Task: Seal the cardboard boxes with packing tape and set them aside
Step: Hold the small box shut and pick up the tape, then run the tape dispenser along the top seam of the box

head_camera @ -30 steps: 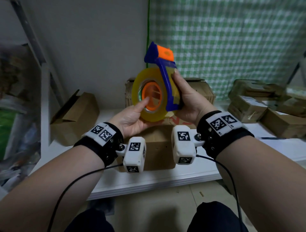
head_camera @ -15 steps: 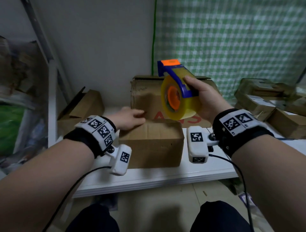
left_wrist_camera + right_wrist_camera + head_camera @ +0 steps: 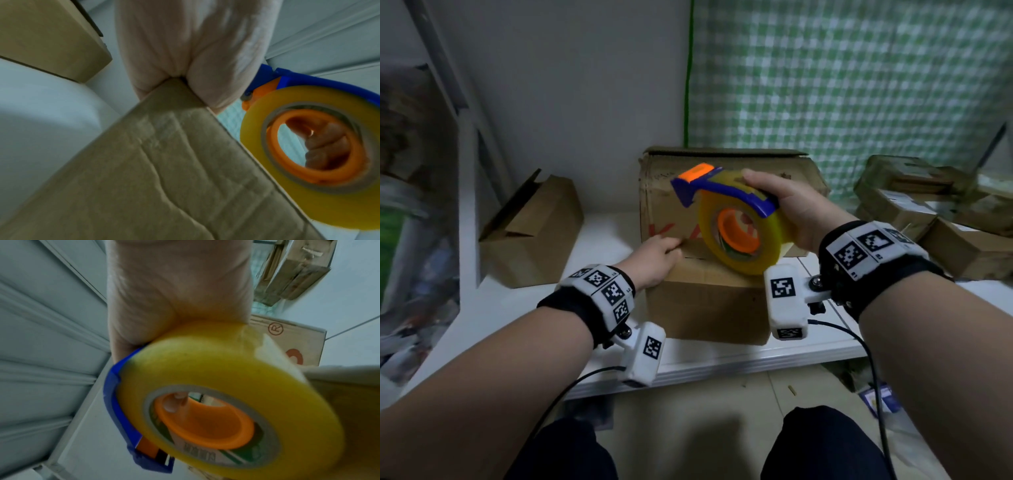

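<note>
A tape dispenser (image 3: 743, 263) is gripped by the right hand (image 3: 792, 209) over a cardboard box (image 3: 709, 308), pressed at ten o'clock by flat fingers of the left hand (image 3: 654, 257).

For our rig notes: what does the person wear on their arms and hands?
No sleeves or gloves: the left hand and right hand are bare. Each wrist wears a black strap topped with white blocks printed with black square codes, the left wristband and right wristband. A white boxy camera unit, also coded, hangs from each, left unit and right unit, trailing a thin black cable.
</note>
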The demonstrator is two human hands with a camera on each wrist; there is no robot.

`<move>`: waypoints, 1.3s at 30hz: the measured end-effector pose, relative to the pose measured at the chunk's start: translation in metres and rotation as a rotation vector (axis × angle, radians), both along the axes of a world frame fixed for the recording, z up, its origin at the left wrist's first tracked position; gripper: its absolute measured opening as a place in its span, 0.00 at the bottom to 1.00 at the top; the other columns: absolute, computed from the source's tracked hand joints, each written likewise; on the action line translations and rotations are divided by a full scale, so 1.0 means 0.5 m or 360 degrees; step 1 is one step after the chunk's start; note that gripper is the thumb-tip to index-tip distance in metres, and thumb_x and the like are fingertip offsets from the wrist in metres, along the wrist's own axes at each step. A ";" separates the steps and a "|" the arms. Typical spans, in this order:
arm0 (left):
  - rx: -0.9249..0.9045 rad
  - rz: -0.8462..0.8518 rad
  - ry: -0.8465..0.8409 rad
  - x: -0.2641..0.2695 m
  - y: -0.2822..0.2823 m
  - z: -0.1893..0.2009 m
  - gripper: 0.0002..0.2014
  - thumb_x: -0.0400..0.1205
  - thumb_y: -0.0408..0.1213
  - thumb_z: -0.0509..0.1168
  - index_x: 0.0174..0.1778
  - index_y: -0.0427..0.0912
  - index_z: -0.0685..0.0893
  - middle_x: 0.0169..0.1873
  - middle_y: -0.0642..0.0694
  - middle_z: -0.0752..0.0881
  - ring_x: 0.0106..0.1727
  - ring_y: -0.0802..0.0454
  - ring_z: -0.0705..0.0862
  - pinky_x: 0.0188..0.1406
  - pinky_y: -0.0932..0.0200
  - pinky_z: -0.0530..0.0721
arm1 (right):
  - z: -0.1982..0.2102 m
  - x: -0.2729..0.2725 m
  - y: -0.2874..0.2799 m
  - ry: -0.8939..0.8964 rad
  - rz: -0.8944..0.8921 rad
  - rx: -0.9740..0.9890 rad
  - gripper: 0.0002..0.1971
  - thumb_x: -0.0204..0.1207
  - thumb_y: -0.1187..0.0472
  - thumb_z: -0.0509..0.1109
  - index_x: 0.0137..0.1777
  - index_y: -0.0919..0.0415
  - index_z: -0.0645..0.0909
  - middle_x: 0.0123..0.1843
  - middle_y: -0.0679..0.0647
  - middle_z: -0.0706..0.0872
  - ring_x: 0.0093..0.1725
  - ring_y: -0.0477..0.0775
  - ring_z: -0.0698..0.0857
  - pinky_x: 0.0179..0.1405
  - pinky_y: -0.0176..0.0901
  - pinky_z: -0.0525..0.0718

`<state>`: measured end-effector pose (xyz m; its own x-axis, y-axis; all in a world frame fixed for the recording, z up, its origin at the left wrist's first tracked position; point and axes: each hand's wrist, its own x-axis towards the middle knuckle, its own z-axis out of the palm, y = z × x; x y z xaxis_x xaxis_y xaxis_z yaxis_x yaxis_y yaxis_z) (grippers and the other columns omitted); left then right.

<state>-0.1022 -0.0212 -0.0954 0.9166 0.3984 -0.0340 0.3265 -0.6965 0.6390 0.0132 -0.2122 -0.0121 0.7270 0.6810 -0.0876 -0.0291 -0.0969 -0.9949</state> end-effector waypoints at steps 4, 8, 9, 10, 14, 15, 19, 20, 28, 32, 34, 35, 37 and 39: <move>-0.0197 0.0073 -0.0172 -0.003 -0.002 -0.013 0.20 0.88 0.34 0.52 0.76 0.48 0.72 0.78 0.45 0.68 0.75 0.49 0.69 0.72 0.61 0.67 | -0.012 0.003 0.009 -0.0087 -0.0104 -0.0104 0.28 0.64 0.39 0.78 0.55 0.60 0.87 0.48 0.60 0.92 0.41 0.57 0.90 0.50 0.50 0.88; -0.0260 0.0143 -0.0138 -0.012 -0.003 0.000 0.22 0.87 0.34 0.51 0.78 0.49 0.68 0.73 0.37 0.73 0.67 0.37 0.78 0.61 0.48 0.80 | -0.008 0.015 0.020 -0.0159 -0.0009 -0.0321 0.39 0.52 0.28 0.78 0.56 0.57 0.87 0.47 0.57 0.92 0.46 0.58 0.91 0.54 0.52 0.87; -0.0213 0.0151 -0.0105 -0.014 -0.001 0.006 0.21 0.87 0.35 0.53 0.77 0.47 0.70 0.69 0.35 0.77 0.64 0.36 0.80 0.59 0.46 0.81 | -0.006 0.017 0.022 -0.0156 0.0034 -0.0353 0.40 0.52 0.28 0.77 0.57 0.57 0.86 0.48 0.57 0.92 0.48 0.59 0.91 0.55 0.53 0.86; -0.0194 0.0167 -0.0115 -0.013 0.004 0.013 0.19 0.86 0.35 0.56 0.73 0.44 0.72 0.64 0.36 0.80 0.59 0.38 0.82 0.55 0.47 0.83 | -0.005 0.017 0.023 -0.0151 0.0060 -0.0360 0.38 0.55 0.29 0.76 0.58 0.57 0.86 0.48 0.58 0.92 0.48 0.60 0.91 0.55 0.54 0.86; -0.0976 0.0475 -0.0507 -0.006 0.030 0.052 0.13 0.86 0.40 0.58 0.59 0.36 0.80 0.53 0.38 0.85 0.56 0.42 0.85 0.54 0.53 0.85 | -0.009 0.025 0.021 -0.0171 0.0034 -0.0315 0.33 0.63 0.33 0.74 0.60 0.57 0.83 0.47 0.58 0.92 0.43 0.59 0.90 0.50 0.53 0.87; -0.1338 0.0497 -0.0563 -0.006 0.032 0.067 0.17 0.87 0.45 0.55 0.59 0.34 0.80 0.53 0.36 0.86 0.57 0.41 0.85 0.57 0.52 0.84 | -0.011 0.029 0.020 -0.0163 0.0035 -0.0308 0.34 0.62 0.33 0.74 0.61 0.57 0.83 0.47 0.58 0.92 0.43 0.59 0.90 0.48 0.52 0.87; -0.1793 0.0391 -0.0429 -0.005 0.030 0.114 0.19 0.86 0.48 0.57 0.52 0.34 0.82 0.48 0.34 0.87 0.51 0.41 0.86 0.54 0.52 0.84 | -0.009 0.033 0.017 -0.0142 0.0099 -0.0345 0.40 0.57 0.31 0.75 0.64 0.56 0.81 0.51 0.60 0.91 0.47 0.61 0.90 0.49 0.53 0.86; -0.1774 0.0402 -0.0415 -0.002 0.030 0.119 0.15 0.85 0.46 0.60 0.51 0.36 0.82 0.47 0.36 0.88 0.50 0.43 0.86 0.52 0.54 0.84 | -0.008 0.032 0.017 -0.0144 0.0113 -0.0352 0.41 0.56 0.31 0.75 0.65 0.57 0.81 0.52 0.60 0.91 0.49 0.62 0.90 0.51 0.55 0.86; -0.1939 0.0535 -0.0409 0.002 0.030 0.113 0.07 0.82 0.37 0.66 0.46 0.36 0.81 0.40 0.42 0.85 0.42 0.50 0.83 0.21 0.67 0.83 | -0.007 0.027 0.011 -0.0142 0.0184 -0.0306 0.37 0.60 0.34 0.76 0.64 0.58 0.81 0.52 0.59 0.91 0.48 0.59 0.90 0.47 0.50 0.86; -0.1974 0.0634 -0.0352 0.003 0.024 0.098 0.06 0.83 0.30 0.61 0.41 0.36 0.79 0.38 0.43 0.83 0.38 0.54 0.81 0.25 0.66 0.83 | -0.008 0.019 0.007 -0.0166 0.0204 -0.0259 0.38 0.60 0.32 0.76 0.64 0.60 0.82 0.53 0.59 0.91 0.49 0.60 0.90 0.51 0.51 0.86; -0.2014 0.0654 -0.0329 0.002 0.023 0.088 0.06 0.83 0.30 0.60 0.41 0.37 0.79 0.38 0.44 0.83 0.41 0.53 0.81 0.46 0.57 0.85 | -0.008 0.015 0.006 -0.0206 0.0178 -0.0247 0.37 0.61 0.32 0.74 0.62 0.60 0.83 0.49 0.57 0.92 0.46 0.57 0.91 0.45 0.46 0.87; -0.2032 0.0658 -0.0339 0.001 0.023 0.084 0.06 0.83 0.29 0.60 0.42 0.38 0.79 0.39 0.44 0.84 0.43 0.52 0.82 0.58 0.50 0.82 | -0.008 0.012 0.005 -0.0223 0.0162 -0.0246 0.35 0.62 0.33 0.72 0.60 0.60 0.83 0.45 0.56 0.92 0.42 0.54 0.91 0.38 0.41 0.87; -0.2040 0.0676 -0.0389 -0.002 0.021 0.081 0.04 0.84 0.27 0.60 0.45 0.37 0.79 0.41 0.43 0.84 0.47 0.50 0.82 0.67 0.42 0.76 | -0.006 0.005 0.005 -0.0260 0.0154 -0.0256 0.33 0.64 0.33 0.70 0.57 0.60 0.84 0.40 0.53 0.92 0.36 0.50 0.91 0.29 0.35 0.84; -0.2037 0.0725 -0.0451 -0.004 0.022 0.084 0.04 0.84 0.25 0.59 0.47 0.34 0.79 0.40 0.40 0.84 0.47 0.48 0.83 0.65 0.42 0.77 | 0.002 -0.001 0.010 -0.0317 0.0162 -0.0299 0.32 0.64 0.32 0.71 0.56 0.59 0.85 0.43 0.55 0.92 0.39 0.53 0.91 0.34 0.38 0.85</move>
<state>-0.1044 -0.0103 -0.0532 0.7525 0.4940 -0.4355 0.1176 0.5498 0.8270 0.0125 -0.2073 -0.0111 0.6714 0.7367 -0.0813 0.1846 -0.2724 -0.9443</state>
